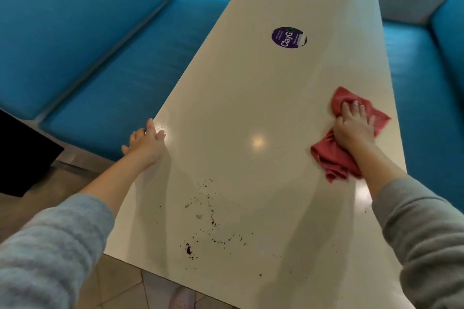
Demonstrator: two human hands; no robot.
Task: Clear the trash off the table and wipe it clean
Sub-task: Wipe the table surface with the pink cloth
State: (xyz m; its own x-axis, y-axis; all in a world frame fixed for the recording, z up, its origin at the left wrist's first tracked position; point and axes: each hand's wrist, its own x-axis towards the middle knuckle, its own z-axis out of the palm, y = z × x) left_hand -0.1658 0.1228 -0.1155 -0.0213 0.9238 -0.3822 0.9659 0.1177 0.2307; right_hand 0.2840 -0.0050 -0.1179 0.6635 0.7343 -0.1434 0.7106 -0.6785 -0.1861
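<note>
Pressing red cloth (334,158) under right hand (354,128), fingers (361,110) spread atop it, by right desk (276,95) edge. Resting left hand (145,143), spread, on left edge.

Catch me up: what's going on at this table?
A person is wiping the table. The right hand presses a red cloth onto the top near its right edge. The left hand rests open at the left edge. Dark crumbs lie scattered on the near part, not yet wiped. No larger trash shows, only a purple sticker farther up.
</note>
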